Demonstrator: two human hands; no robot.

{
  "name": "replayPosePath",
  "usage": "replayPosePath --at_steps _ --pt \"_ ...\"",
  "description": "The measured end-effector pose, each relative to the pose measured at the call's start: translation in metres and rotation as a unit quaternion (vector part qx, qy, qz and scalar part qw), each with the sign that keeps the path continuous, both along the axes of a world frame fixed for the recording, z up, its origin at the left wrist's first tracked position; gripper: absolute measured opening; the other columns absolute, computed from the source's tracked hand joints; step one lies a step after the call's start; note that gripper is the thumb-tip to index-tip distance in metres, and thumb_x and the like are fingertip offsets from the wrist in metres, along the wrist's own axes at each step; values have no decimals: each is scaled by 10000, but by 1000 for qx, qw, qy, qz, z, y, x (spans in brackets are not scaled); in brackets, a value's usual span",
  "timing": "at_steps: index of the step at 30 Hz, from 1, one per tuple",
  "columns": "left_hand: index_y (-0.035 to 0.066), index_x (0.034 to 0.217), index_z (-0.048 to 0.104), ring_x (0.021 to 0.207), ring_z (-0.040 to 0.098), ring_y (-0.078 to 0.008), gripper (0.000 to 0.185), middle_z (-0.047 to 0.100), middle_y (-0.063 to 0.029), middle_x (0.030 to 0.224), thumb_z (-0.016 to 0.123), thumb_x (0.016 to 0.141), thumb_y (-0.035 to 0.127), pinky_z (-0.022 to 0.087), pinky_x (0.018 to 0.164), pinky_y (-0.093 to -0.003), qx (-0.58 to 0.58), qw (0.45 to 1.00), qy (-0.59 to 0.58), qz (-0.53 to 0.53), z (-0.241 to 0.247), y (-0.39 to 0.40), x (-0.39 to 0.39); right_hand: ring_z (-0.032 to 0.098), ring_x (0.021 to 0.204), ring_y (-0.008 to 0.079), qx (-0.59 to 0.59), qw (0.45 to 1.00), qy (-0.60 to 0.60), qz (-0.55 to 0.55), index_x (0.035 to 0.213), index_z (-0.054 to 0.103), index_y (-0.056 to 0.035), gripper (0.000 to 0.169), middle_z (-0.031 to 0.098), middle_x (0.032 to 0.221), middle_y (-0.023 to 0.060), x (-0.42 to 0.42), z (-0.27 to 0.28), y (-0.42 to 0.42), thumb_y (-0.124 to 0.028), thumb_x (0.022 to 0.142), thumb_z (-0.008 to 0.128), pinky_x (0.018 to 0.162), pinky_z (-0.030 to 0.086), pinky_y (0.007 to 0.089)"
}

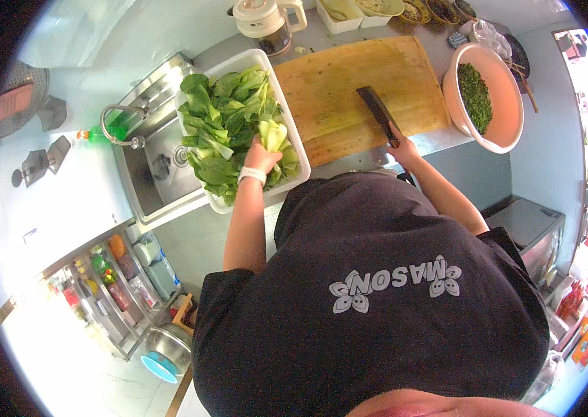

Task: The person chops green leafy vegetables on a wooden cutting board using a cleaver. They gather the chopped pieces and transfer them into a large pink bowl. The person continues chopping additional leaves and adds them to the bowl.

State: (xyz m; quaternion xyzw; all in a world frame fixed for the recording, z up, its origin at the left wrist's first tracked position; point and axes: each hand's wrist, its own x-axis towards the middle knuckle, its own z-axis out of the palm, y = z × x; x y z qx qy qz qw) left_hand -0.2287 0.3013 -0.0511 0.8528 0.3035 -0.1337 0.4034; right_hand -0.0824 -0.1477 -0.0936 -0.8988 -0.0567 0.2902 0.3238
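Observation:
My left hand grips a pale-stemmed head of bok choy above the pile of leafy greens. That pile fills a white plastic basin, which overlaps the sink's right side. My right hand holds a dark cleaver-like knife by its handle. The blade lies flat or nearly so over the wooden cutting board; whether it touches the wood I cannot tell. Beyond the board's right edge, a large round pale tub contains finely chopped greens.
A steel sink with a curved faucet lies left. Along the back stand a blender-like jug, white containers and several small bowls. A rack and a steel bowl are low at left.

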Motion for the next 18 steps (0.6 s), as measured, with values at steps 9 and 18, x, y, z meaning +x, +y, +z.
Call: replayPosePath --at_steps 9,18 --pt "0 1346 600 1004 709 -195 458 735 -98 1161 744 920 84 579 917 -351 -330 914 -230 51 135 23 21 487 508 101 57 989 128 -43 1588 491 -222 660 530 681 -8 42 50 -6 -173 936 582 473 457 305" --pt "116 1442 527 1041 705 -420 622 714 -204 1171 747 860 107 584 905 -464 87 921 -278 -258 136 -170 192 495 485 111 199 949 192 -150 1541 523 -120 540 508 666 -8 83 72 -50 -183 1009 592 426 426 300"
